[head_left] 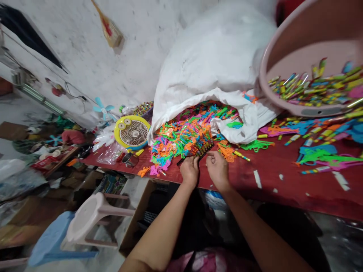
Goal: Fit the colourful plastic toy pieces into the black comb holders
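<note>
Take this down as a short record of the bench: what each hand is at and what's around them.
Left hand: fingers on a dark row of small plastic pieces
Right hand: curled beside that row, contact unclear
Nearby: heap of brightly coloured plastic parts; white sack
Surface: red tabletop
Also on view: pink basin of coloured sticks; yellow fan

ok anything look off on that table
The red tabletop has pale chipped-looking patches near its front edge, right of the hands, though they could be scraps. The pink plastic basin looks tipped, and bright plastic pieces spill loose from the white sack.
</note>
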{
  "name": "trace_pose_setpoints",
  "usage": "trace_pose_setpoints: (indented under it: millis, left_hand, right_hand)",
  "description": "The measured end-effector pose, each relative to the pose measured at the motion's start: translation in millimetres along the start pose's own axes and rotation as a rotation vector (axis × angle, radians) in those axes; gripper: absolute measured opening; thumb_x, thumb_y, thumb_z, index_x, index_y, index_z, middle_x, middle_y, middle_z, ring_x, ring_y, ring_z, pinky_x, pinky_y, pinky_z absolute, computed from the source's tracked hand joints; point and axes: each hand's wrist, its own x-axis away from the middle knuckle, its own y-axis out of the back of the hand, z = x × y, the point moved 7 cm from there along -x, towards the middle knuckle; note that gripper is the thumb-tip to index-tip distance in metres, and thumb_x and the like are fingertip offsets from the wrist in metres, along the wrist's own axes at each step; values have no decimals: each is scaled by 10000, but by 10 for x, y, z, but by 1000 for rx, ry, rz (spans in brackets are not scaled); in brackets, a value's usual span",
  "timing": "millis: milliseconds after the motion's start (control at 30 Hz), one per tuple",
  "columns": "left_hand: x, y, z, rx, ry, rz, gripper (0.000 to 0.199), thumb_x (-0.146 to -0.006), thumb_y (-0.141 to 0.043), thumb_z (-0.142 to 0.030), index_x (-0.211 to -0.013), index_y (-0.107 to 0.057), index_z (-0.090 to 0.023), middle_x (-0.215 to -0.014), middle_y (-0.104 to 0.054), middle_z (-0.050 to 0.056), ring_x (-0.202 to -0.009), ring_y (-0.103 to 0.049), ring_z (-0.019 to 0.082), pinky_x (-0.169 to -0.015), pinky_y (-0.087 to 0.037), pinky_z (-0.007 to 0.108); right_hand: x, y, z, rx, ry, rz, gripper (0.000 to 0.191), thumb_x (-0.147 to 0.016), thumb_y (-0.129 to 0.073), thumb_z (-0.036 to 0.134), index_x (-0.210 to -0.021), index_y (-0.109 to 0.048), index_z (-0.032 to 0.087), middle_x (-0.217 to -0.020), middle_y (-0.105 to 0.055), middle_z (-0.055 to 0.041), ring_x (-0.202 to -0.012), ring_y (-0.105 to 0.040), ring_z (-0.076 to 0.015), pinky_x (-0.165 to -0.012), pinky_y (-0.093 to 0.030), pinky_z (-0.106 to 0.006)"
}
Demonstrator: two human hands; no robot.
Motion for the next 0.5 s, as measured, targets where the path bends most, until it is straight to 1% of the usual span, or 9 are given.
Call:
trace_pose_setpoints:
  millis: [133, 233, 300, 367, 433, 500]
  left_hand:
    - [-12, 65, 0, 39, 20, 38, 297, -993, -492, -321, -941, -728, -149, -990, -729, 122, -913, -665, 206, -783, -436, 268]
    - [-32, 94, 23, 79, 9, 74, 220, -951, -559, -294, -910, -726, -156, -972, -731, 109, -908, -665, 203, -779, -436, 263]
    - [-31, 96, 16, 109, 7, 102, 196, -937, -569, -279, -892, -722, -165, -944, -733, 96, -887, -664, 196, -769, -437, 258]
    - [-6, 85, -38, 142, 10, 130, 198, -930, -568, -282, -858, -714, -169, -884, -730, 89, -838, -663, 192, -739, -440, 258]
    - [48, 66, -148, 179, 5, 153, 186, -914, -581, -286, -831, -700, -170, -830, -718, 85, -793, -658, 195, -708, -444, 262]
    - [138, 39, -286, 227, -13, 170, 158, -896, -596, -268, -812, -684, -167, -789, -701, 75, -762, -650, 195, -685, -451, 266]
  right_hand:
    - [-22, 36, -18, -36, 2, 11, 283, -816, -448, 306, -975, -641, 173, -811, -688, -85, -759, -658, -226, -720, -526, -358]
    - [-11, 72, -70, -95, -28, 28, 311, -821, -450, 324, -1023, -628, 168, -759, -666, -55, -687, -648, -209, -700, -532, -356]
    - [8, 103, -94, -98, -33, 18, 320, -813, -456, 322, -1034, -627, 167, -774, -665, -56, -685, -647, -206, -707, -538, -363]
    - [15, 138, -99, -76, -12, -11, 337, -782, -469, 301, -1041, -635, 162, -855, -678, -87, -739, -655, -216, -747, -547, -385]
    - [-9, 173, -96, -69, 24, -34, 401, -746, -479, 270, -1094, -640, 154, -1012, -676, -135, -811, -664, -228, -806, -551, -416]
    - [-72, 214, -108, -82, 48, -34, 499, -713, -484, 247, -1181, -629, 150, -1174, -638, -169, -885, -670, -240, -870, -545, -445]
